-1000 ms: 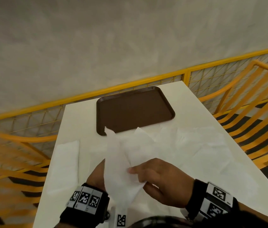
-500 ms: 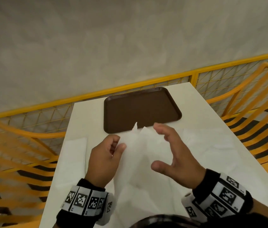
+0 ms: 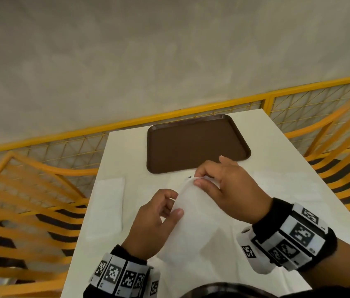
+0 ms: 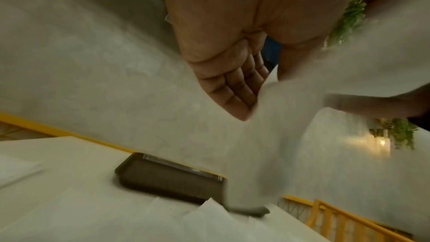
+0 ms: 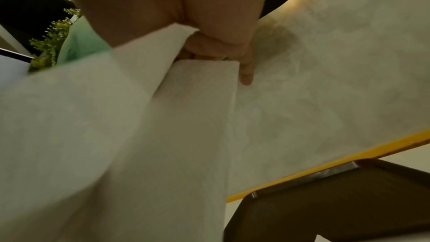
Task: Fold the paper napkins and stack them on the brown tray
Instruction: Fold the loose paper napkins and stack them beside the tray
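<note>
A white paper napkin [image 3: 197, 214] hangs raised above the white table [image 3: 131, 147], held by both hands. My left hand [image 3: 169, 208] pinches its left edge between thumb and curled fingers; the left wrist view shows this hand [image 4: 260, 95] gripping the sheet [image 4: 267, 144]. My right hand [image 3: 199, 179] pinches the napkin's top corner, and the right wrist view shows its fingers [image 5: 216, 52] curled over the folded edge [image 5: 197, 89]. The brown tray [image 3: 195, 145] lies bare at the far end of the table, just beyond my right hand.
A folded napkin [image 3: 107, 205] lies flat at the table's left edge. Several unfolded napkins [image 3: 285, 190] are spread across the right half of the table. Yellow chairs [image 3: 25, 203] flank both sides, and a yellow mesh rail [image 3: 191, 112] runs behind the table.
My right hand went from spread over the napkin to pinching its top corner. My left hand shifted right and took the left edge. The sheet now arches between both hands.
</note>
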